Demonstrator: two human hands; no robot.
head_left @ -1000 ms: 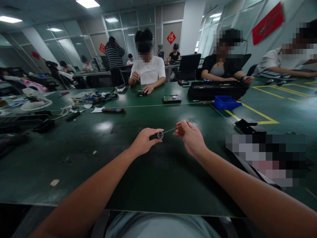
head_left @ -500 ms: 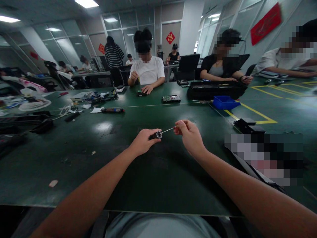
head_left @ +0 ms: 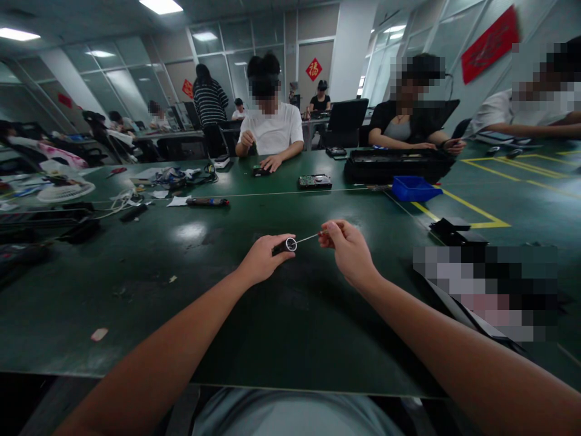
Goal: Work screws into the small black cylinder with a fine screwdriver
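Observation:
Between thumb and fingers, my left hand (head_left: 264, 260) grips a short black cylinder with a silver rim, which looks like a flashlight (head_left: 291, 244). Its round end faces me and to the right. My right hand (head_left: 348, 247) is closed around the handle of a thin screwdriver (head_left: 308, 238). The metal shaft points left and down, its tip at or just inside the rimmed end; the exact depth cannot be made out. Fingers cover most of the handle. Both hands are above the green tabletop (head_left: 290, 327).
A hard drive (head_left: 315, 181) lies farther back, left of a blue bin (head_left: 414, 188). Black parts (head_left: 454, 230) lie to the right. At left are a dark tool (head_left: 207, 202), cables (head_left: 179, 177) and a white fan (head_left: 66, 189). A person (head_left: 271, 130) works across the table.
My hands keep nearly the same pose, with the screwdriver tip still at the flashlight's end. The view has shifted slightly. A yellow item in the opposite person's raised hand no longer shows.

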